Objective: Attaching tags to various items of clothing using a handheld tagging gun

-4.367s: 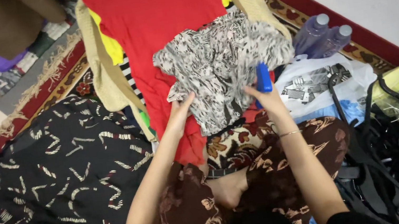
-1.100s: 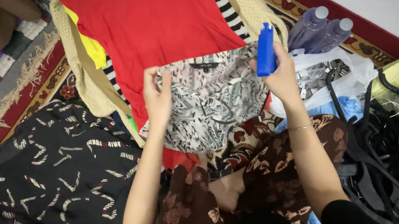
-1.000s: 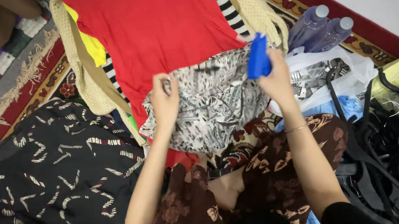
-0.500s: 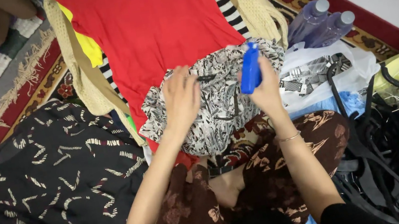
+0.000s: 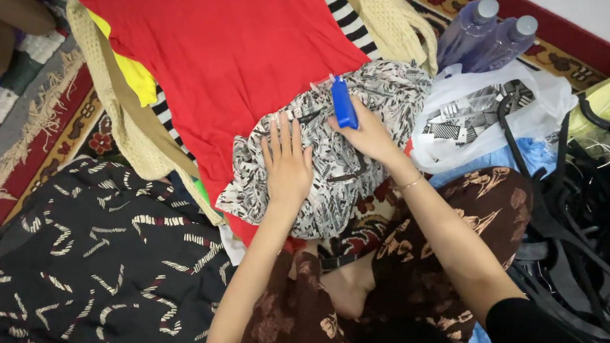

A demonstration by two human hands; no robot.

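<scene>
Patterned garment [image 5: 336, 158] under left hand [image 5: 286, 165]; right hand [image 5: 365, 131] grips blue bottle [image 5: 343, 102].

Both arms are seen bare from the hands up to near the shoulders. A thin bracelet [image 5: 410, 182] is worn on the right wrist, close behind the right hand [image 5: 369, 135]; nothing is worn on the left hand [image 5: 287, 164] or its wrist. A dark, black sleeve edge [image 5: 518, 323] is visible at the right upper arm. The legs are covered by loose brown trousers [image 5: 447, 243] printed with pale leaf and flower shapes. One bare foot [image 5: 349, 285] is seen between the knees.
</scene>
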